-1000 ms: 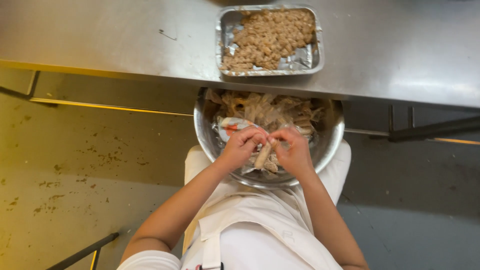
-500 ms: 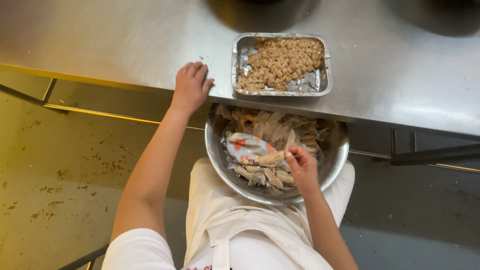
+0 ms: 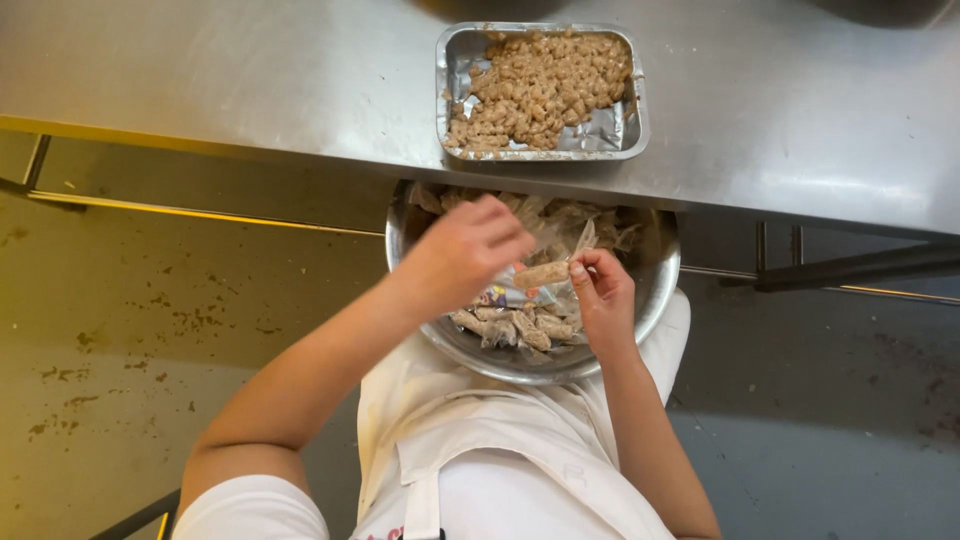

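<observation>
White short-sleeved top, seemingly apron

One head-worn camera looks steeply down, close over a lap-held bowl (image 3: 640, 330) and table (image 3: 250, 90) edge.

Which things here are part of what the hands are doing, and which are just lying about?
In use: left hand, right hand pinching a pale roll, metal bowl of wrapped rolls on the lap, foil tray of unwrapped pieces.

Lying about: steel table, stained floor.
</observation>
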